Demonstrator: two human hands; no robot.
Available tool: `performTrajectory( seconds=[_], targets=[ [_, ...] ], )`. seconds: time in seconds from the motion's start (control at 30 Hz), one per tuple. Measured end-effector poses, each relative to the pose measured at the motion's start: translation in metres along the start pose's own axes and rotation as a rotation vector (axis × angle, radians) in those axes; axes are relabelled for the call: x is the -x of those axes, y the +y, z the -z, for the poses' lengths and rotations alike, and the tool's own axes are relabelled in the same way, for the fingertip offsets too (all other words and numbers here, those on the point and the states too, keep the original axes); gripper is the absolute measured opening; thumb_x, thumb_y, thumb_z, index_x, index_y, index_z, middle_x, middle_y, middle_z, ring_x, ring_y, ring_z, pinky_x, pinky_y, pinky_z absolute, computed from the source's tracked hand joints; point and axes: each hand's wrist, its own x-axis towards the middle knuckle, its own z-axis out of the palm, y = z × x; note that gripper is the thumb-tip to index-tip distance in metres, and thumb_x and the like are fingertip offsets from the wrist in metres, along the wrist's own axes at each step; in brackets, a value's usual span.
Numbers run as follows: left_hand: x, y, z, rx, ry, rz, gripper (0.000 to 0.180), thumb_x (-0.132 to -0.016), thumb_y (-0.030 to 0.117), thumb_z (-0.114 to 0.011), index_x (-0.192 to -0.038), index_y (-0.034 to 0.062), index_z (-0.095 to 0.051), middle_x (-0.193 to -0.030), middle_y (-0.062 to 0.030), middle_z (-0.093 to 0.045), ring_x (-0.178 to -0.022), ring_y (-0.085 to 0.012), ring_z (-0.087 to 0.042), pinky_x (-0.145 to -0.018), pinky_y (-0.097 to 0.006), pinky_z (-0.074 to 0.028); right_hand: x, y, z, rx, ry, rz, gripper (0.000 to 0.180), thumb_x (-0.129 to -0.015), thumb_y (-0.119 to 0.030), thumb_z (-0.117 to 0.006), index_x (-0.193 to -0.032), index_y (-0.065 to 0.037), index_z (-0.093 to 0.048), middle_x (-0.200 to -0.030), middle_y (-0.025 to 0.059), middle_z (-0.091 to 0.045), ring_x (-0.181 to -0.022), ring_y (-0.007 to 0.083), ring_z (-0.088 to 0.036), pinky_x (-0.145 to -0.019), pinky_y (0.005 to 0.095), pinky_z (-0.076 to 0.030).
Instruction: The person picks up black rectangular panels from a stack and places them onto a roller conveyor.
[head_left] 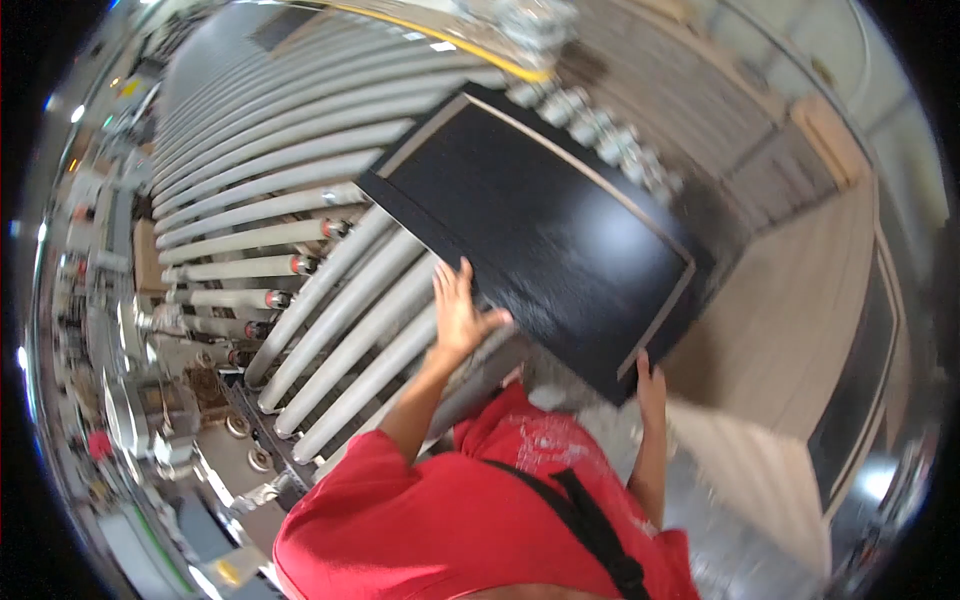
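- Gripping a large black panel (540, 235) at its near edge, both hands share the load since it is wide.
- Left hand (458, 312): fingers spread flat on the panel's left near edge, thumb out, steadying it.
- Right hand (650, 385): at the near right corner; cannot tell its grip.
- Panel lies tilted across grey conveyor rollers (330, 330).
- Pale boards (790, 330) stacked right; machinery (190, 400) left, crowding that side.

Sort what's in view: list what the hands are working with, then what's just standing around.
In hand:
- black panel, left hand on its near edge, right hand at its near corner
- roller conveyor under it

Standing around:
- pale boards at right
- machinery at left
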Motion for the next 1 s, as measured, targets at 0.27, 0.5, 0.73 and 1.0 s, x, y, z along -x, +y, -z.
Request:
performTrajectory(
  seconds=[0.27, 0.5, 0.73, 1.0],
  targets=[
    [-0.059, -0.05, 0.011, -0.042, -0.065, -0.133, 0.113, -0.063, 0.052, -0.088, -0.148, 0.0003, -0.035, -0.151, -0.031, -0.033, -0.142, -0.0436, -0.03, -0.116, -0.051, -0.026, 0.057, 0.06, -0.018, -0.123, -0.077, -0.161, 0.054, -0.097, -0.049, -0.056, -0.12, -0.001, -0.058, -0.076, 0.0121, -0.069, -0.065, 0.0199, -0.068, -0.059, 0.0337, -0.052],
    [-0.069, 0.0, 0.011, -0.054, 0.071, -0.152, 0.084, -0.082, 0.048, -0.076, -0.149, 0.01, -0.04, -0.155, -0.0316, -0.024, -0.145, -0.0445, -0.023, -0.118, -0.054, -0.022, 0.162, 0.181, 0.02, 0.457, 0.128, -0.287, 0.049, -0.093, -0.047, -0.052, -0.118, -0.006, -0.059, -0.094, 0.0236, -0.07, -0.088, 0.0444, -0.067, -0.077, 0.0532, -0.052],
    [0.022, 0.259, -0.061, 0.174, -0.273, -0.691, 0.065, -0.091, 0.04, -0.067, -0.145, 0.01, -0.046, -0.156, -0.0242, -0.029, -0.145, -0.0388, -0.027, -0.118, -0.051, -0.023, 0.208, 0.252, 0.018, 0.066, 0.341, -0.394, 0.052, -0.091, -0.05, -0.058, -0.121, -0.008, -0.061, -0.098, 0.0228, -0.069, -0.088, 0.0409, -0.068, -0.078, 0.0504, -0.052],
    [0.155, 0.529, -0.125, 0.102, -0.33, -1.319, 0.058, -0.095, 0.033, -0.063, -0.14, 0.0004, -0.048, -0.149, -0.0206, -0.042, -0.139, -0.0367, -0.038, -0.116, -0.048, -0.028, 0.233, 0.284, 0.053, -0.173, 0.195, -0.146, 0.047, -0.092, -0.041, -0.055, -0.126, -0.008, -0.058, -0.102, 0.022, -0.069, -0.091, 0.0407, -0.067, -0.079, 0.0519, -0.052]
  ],
)
